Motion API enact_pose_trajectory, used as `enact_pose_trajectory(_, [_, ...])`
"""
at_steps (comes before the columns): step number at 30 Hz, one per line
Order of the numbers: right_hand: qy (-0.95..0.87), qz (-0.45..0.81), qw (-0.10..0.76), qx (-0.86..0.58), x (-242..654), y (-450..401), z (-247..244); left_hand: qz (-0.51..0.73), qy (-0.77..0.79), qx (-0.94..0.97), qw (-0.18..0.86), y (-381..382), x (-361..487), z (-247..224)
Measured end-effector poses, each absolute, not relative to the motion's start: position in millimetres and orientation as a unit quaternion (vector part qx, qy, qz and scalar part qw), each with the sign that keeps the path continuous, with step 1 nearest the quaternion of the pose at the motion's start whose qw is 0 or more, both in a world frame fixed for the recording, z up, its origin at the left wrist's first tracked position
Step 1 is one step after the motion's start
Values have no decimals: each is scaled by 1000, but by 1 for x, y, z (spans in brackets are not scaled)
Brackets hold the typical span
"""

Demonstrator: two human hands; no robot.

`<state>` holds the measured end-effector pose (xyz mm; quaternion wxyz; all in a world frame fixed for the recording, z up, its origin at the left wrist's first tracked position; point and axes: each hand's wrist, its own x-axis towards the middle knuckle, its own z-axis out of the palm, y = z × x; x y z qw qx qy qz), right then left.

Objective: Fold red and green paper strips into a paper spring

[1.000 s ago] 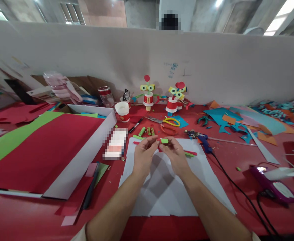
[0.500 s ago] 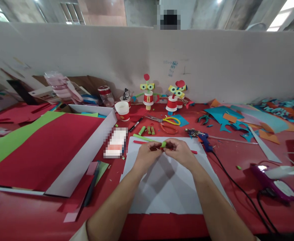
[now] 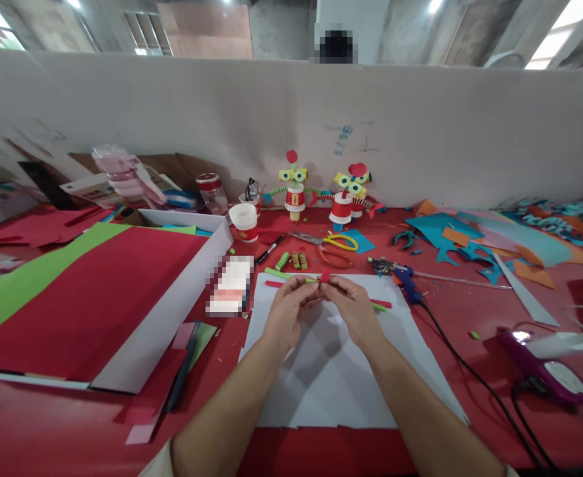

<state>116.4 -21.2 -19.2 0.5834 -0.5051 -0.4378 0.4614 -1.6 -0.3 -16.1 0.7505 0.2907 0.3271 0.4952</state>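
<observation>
Above the white sheet (image 3: 328,371), my left hand (image 3: 287,311) and my right hand (image 3: 350,306) meet with fingertips pinched together. Between them is a small fold of red and green paper strips (image 3: 325,275), with the red on top. A red strip end shows left of my left hand, and red and green ends stick out right of my right hand. Whether those ends belong to the held strips is hard to tell. Just beyond lie several folded green-and-red paper springs (image 3: 299,260) and a green strip (image 3: 275,272).
A pixelated phone (image 3: 230,285), a pen (image 3: 270,249) and scissors (image 3: 321,240) lie near the sheet. Paper-cup figures (image 3: 295,197) stand by the white partition. At right are a glue gun (image 3: 409,285) with its cord and a purple power strip (image 3: 544,368). A white box (image 3: 172,311) stands left.
The top of the held fold went from green to red. A green strip end now shows at the right of my right hand. Both hands stay close together over the sheet.
</observation>
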Motion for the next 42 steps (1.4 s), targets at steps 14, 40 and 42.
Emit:
enact_pose_trajectory(14, [-464, 366, 582, -559, 115, -24, -25, 535, 348, 293, 711, -4, 5, -18])
enact_pose_trajectory(40, [-347, 499, 610, -509, 114, -23, -14, 513, 412, 298, 691, -1, 1, -25])
enact_pose_trajectory(42, [-344, 508, 611, -500, 114, -24, -13, 503, 407, 305, 699, 0, -1, -25])
